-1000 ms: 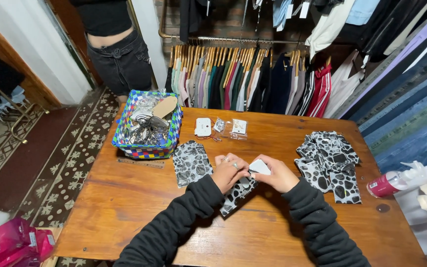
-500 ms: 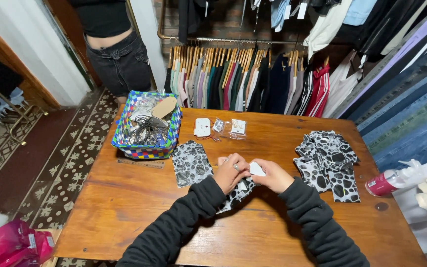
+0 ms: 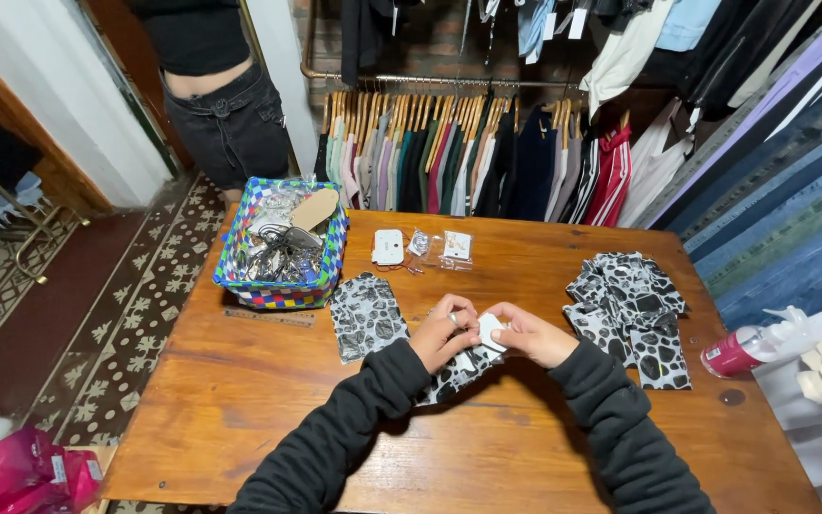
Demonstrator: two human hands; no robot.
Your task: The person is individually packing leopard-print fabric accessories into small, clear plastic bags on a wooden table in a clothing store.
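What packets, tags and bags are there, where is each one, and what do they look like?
Small white tag: pinched between both hands, squarish.
Clear packets: table's far middle, little see-through bags.
White flat box: left of those packets, rounded rectangle.
Tan card tag: in the checkered basket, oval.
Pink bags: floor, bottom left, shiny.
Hanging tags: on clothes above, white.

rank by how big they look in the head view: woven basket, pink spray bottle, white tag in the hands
1. woven basket, clearly largest.
2. pink spray bottle, partly cut off by hanging cloth.
3. white tag, smallest, mostly covered by the left hand and right hand.
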